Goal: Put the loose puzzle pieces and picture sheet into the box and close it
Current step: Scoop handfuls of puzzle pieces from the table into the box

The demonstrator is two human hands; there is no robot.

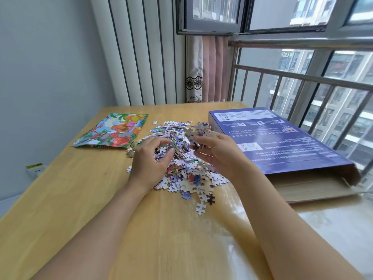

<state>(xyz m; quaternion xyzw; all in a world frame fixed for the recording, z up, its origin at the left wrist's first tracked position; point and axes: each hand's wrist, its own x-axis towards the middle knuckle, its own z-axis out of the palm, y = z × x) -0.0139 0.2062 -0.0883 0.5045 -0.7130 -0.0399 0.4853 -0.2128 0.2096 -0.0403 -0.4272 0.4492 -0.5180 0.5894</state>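
1. The pieces [181, 158] lay heaped mid-table [80, 199], a few strays near the front edge of the heap.
2. The left hand [150, 158] curled into the heap, fingers closed round some pieces.
3. The right hand [214, 150] gripped a clump of pieces, lifted above the heap.
4. The sheet [113, 130] lay far left.
5. The box [272, 138] lay right, its near end open.

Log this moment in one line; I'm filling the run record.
left hand: gathering pile | right hand: holding pieces | sheet: on table | box: open
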